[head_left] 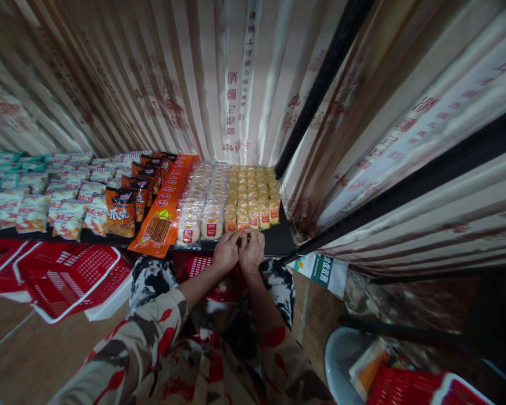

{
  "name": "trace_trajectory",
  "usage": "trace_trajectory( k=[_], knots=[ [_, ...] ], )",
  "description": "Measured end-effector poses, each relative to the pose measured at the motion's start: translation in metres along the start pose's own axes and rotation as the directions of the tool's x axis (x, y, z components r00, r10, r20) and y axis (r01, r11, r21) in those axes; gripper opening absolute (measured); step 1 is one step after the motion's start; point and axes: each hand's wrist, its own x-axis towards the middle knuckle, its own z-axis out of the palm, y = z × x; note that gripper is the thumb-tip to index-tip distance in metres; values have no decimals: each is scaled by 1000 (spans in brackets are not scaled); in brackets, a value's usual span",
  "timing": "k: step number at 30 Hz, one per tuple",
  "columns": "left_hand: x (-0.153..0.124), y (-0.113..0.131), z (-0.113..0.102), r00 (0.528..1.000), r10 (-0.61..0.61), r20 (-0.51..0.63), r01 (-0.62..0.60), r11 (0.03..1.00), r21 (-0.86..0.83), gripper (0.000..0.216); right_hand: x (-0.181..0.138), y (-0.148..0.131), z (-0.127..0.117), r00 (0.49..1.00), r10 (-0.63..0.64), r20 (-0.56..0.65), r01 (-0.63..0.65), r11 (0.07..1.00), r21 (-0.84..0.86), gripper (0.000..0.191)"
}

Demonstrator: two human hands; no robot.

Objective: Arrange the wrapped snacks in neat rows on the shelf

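Observation:
My left hand (225,252) and my right hand (252,250) are pressed close together at the front edge of a dark shelf (278,239). Both are curled, fingers pinched on something small that I cannot make out. Just beyond my fingertips stand rows of small yellow snack packs (253,194). To their left lie rows of white round cakes with red labels (202,199). A long orange snack packet (162,216) hangs over the shelf edge left of those.
More snack bags (120,212) and pale packets (34,208) fill the shelf's left part. Red plastic baskets (67,275) lie on the floor at left, another red basket (405,388) at bottom right beside a grey bin (341,360). Printed cloth hangs behind and to the right.

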Motion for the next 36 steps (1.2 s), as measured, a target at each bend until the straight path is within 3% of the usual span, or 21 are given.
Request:
trace_trajectory(
  k=[10,27,36],
  knots=[
    [-5,-9,6,998,61,4,-61,998,11,53,1,0,-1,998,60,33,-61,998,26,23],
    [-3,-11,8,999,48,8,-49,994,96,42,2,-5,-1,990,134,36,-133,991,-26,25],
    [-18,-14,9,996,84,-10,-84,995,44,51,-7,5,-3,999,24,-38,-17,985,174,26]
  ],
)
